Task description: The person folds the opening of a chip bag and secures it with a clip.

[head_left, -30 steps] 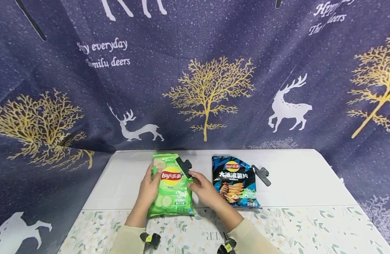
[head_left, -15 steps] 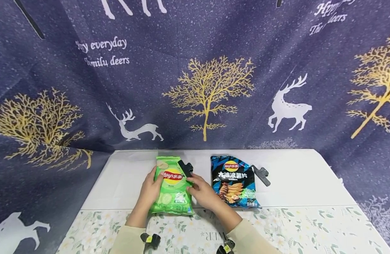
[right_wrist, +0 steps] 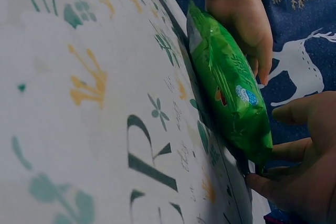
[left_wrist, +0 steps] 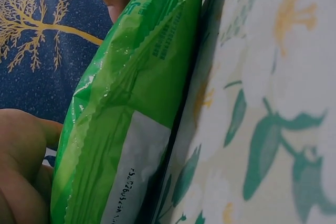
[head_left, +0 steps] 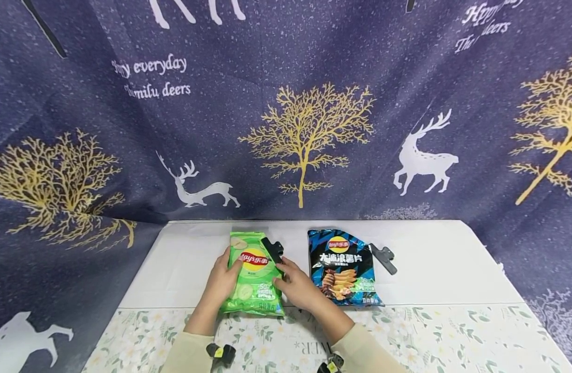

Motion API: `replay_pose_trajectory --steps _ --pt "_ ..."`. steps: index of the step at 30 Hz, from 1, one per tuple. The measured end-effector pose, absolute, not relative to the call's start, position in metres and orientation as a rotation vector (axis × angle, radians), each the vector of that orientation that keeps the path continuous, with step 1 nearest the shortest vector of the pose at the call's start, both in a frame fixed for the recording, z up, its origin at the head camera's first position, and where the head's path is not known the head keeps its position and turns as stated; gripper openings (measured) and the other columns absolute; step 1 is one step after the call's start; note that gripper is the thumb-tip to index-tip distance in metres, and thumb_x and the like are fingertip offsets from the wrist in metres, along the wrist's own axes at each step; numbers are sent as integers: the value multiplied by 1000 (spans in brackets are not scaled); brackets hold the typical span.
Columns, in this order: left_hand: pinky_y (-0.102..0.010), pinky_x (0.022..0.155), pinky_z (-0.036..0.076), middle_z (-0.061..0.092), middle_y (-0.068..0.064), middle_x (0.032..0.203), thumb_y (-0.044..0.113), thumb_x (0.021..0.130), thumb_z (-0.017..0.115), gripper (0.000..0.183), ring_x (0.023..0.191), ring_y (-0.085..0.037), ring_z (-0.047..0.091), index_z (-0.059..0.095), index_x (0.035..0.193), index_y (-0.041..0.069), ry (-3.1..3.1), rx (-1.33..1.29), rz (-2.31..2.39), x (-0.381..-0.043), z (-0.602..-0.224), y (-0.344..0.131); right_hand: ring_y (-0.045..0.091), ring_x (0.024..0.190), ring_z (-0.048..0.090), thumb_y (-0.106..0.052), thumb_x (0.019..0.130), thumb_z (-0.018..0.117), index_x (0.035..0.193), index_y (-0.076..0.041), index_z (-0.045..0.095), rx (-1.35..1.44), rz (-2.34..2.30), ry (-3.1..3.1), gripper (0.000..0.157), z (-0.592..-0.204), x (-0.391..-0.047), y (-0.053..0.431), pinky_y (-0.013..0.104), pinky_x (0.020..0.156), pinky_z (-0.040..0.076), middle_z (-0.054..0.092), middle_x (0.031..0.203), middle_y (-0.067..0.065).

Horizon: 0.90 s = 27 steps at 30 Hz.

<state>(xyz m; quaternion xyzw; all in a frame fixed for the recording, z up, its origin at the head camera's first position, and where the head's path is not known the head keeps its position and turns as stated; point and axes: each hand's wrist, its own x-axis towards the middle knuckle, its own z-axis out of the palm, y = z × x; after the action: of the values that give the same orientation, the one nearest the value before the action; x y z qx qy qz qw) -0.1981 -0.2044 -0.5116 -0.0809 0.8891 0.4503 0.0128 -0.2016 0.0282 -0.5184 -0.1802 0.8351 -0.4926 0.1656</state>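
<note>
A green Lay's bag of potato chips [head_left: 253, 280] lies face up at the left part of the table, a black bag clip [head_left: 273, 249] slanting across its top right corner. My left hand [head_left: 221, 278] holds the bag's left side, thumb over the printed front. At the right side, just below the clip, my right hand [head_left: 301, 286] has its thumb and fingers on the edge. The right wrist view shows some of those fingers low by the table, at the end of the green bag [right_wrist: 231, 82]. From the left wrist view, the bag's crimped back seam [left_wrist: 113, 108] shows.
Right of the green bag lies a blue and black bag of potato chips [head_left: 343, 269], with another black clip [head_left: 383, 258] across its top right corner. A patterned dark curtain [head_left: 286, 155] hangs behind the table [head_left: 435, 274], whose front part is floral.
The green bag and its clip have shifted slightly toward me and to the right, both hands staying on it. The blue and black bag stays in place.
</note>
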Motion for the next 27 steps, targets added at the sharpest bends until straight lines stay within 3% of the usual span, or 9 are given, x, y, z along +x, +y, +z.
replay_pose_trajectory --steps 27 --pt "-65 121 20 23 -29 162 38 107 44 70 150 -50 24 19 161 0 2786 -239 1398 -199 -509 -208 45 142 44 -30 106 50 154 -3 40 -513 -1411 2372 56 -515 -199 29 60 112 41 17 169 14"
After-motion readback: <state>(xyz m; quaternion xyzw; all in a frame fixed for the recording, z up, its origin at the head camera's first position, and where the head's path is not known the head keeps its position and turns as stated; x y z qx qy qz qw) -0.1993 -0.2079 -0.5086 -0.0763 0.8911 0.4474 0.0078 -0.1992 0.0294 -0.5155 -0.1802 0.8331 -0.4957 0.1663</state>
